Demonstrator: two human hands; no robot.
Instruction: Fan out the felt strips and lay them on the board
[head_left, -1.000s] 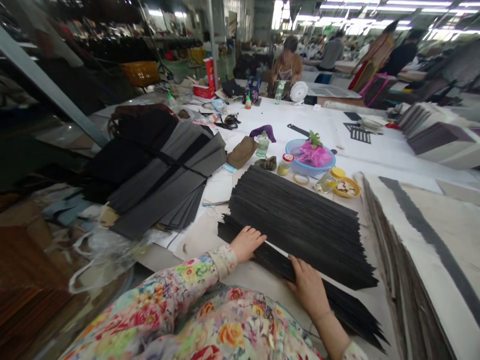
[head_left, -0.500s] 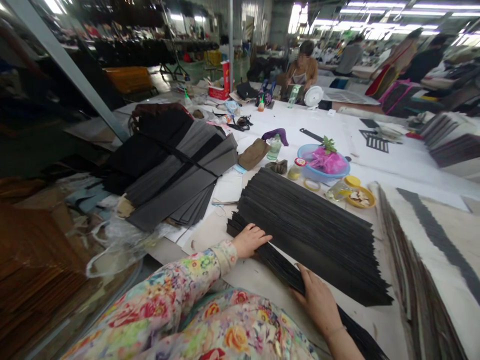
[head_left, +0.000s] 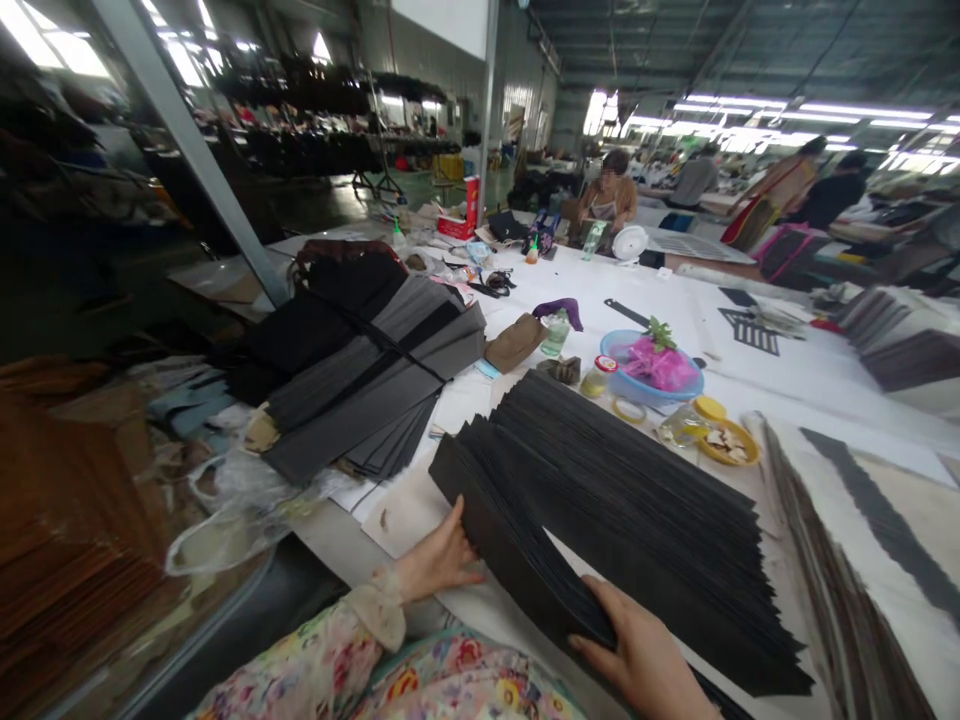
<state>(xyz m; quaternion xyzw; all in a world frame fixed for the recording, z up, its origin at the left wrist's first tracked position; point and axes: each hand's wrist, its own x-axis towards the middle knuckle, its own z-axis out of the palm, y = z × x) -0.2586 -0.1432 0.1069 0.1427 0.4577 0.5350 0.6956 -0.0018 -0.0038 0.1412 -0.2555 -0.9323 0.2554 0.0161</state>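
Note:
A thick stack of long black strips (head_left: 517, 565) stands tilted on its long edge at the table's near side. My right hand (head_left: 637, 645) grips its right part, thumb on the near face and fingers over the top. My left hand (head_left: 439, 555) is at the near face of the left part, fingers spread; its fingertips seem to touch the outer strip. Just beyond lies a wide, fanned-out row of black strips (head_left: 637, 510), overlapping one another. The stack's right end is hidden behind my right hand.
Tied bundles of dark grey strips (head_left: 360, 380) lie to the left. Past the fanned row are a blue basin (head_left: 626, 372) with a pink bag, a yellow dish (head_left: 742, 452), jars and a bottle (head_left: 555, 335). Layered sheets (head_left: 817, 560) line the right. A person (head_left: 609, 195) sits across the table.
The stack has been tipped up, showing its broad near face. My left hand has moved from on top of it down to its near side, fingers spreading. The view has tilted upward.

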